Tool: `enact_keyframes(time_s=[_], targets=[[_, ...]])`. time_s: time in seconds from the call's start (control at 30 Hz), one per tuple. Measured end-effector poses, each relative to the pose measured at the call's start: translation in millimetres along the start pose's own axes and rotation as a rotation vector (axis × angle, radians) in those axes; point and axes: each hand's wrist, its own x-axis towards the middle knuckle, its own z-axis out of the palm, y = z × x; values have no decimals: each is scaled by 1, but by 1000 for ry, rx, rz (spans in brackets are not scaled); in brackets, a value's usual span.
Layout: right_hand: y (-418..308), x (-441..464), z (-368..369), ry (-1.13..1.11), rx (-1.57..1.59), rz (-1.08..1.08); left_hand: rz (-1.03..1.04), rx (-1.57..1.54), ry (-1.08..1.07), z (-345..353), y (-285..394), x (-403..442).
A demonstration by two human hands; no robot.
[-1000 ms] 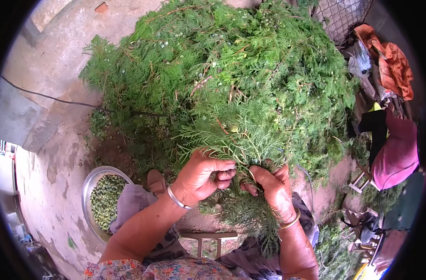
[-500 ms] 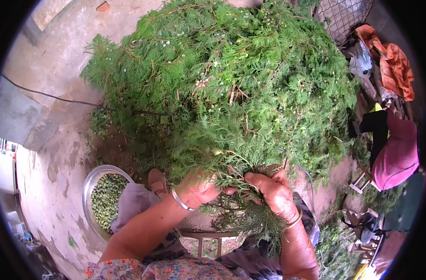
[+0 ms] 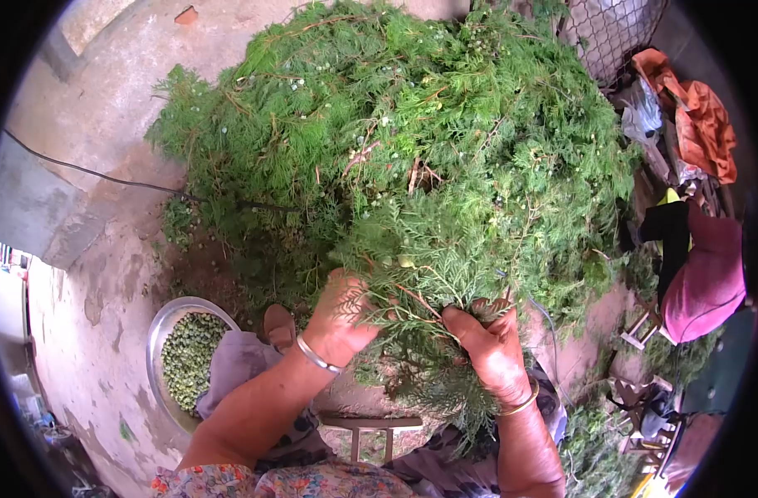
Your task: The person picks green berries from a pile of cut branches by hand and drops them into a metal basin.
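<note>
My right hand (image 3: 488,344), with a gold bangle at the wrist, grips a leafy green sprig (image 3: 445,274) between thumb and fingers; more foliage hangs below the palm. To its left, my left hand (image 3: 343,315) wears a silver bangle and lies against the sprig's left side. Leaves cover its fingertips, so whether it holds anything cannot be made out. A yellowish-green berry (image 3: 406,261) shows on the sprig between the hands. Beyond them spreads a large heap of green branches (image 3: 312,124). At the left, a metal basin (image 3: 154,349) contains green berries (image 3: 188,357).
A dark cable (image 3: 105,176) runs from the left into the heap. On the right are an orange cloth (image 3: 706,124), a maroon cloth (image 3: 702,290) and a small stool (image 3: 640,326). A wire mesh (image 3: 611,41) stands at the top right.
My left hand has moved a little left, away from my right hand, and turned so its back shows more. My right hand keeps its grip on the sprig.
</note>
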Motion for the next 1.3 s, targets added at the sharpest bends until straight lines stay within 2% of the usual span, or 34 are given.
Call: enact_keyframes(time_s=[0.07, 0.1, 0.13, 0.2, 0.23, 0.27, 0.37, 0.4, 0.47, 0.5, 0.53, 0.6, 0.67, 0.73, 0.83, 0.93, 1.13, 1.23, 1.3], targets=[[5, 0, -1, 74, -121, -111, 18, -93, 174, 46, 27, -4], [9, 1, -2, 84, -150, -149, 36, 83, 76, 28, 36, 0], [8, 1, -3, 86, -149, -153, 38, 85, 72, 17, 45, 3], [3, -1, -1, 95, -203, -270, 137, -187, -89, 6, 58, 9], [2, -2, 1, 127, -217, -298, 238, -139, 189, 39, 65, 2], [2, -2, 2, 126, -215, -299, 282, -65, 148, 32, 76, 3], [6, -4, 1, 169, -221, -271, 249, -264, -129, 18, 89, 7], [13, -3, 1, 204, -255, -287, 249, -263, -131, 20, 88, 5], [18, 1, -2, 238, -291, -305, 247, 62, -243, 27, 78, 0], [19, 2, -5, 223, -407, -374, 250, 232, -178, 37, 73, -7], [20, 3, -6, 208, -523, -440, 212, 298, -110, 50, 66, -13], [21, 4, -3, 213, -548, -486, 100, 374, -86, 52, 53, -13], [22, 4, -1, 217, -574, -531, 11, 373, 25, 61, 44, -15], [21, 5, 0, 208, -693, -587, -9, 407, 0, 62, 45, -14], [22, 6, 2, 191, -625, -537, -25, 432, 7, 61, 44, -12], [22, 6, 2, 185, -609, -486, 17, 324, -15, 63, 43, -13], [26, 9, 0, 192, -615, -517, -12, 299, -68, 53, 43, -11], [20, 7, -1, 188, -604, -436, 94, 152, 5, 45, 51, -3], [14, 4, -3, 236, -532, -375, 107, -80, -83, 25, 66, 8]])
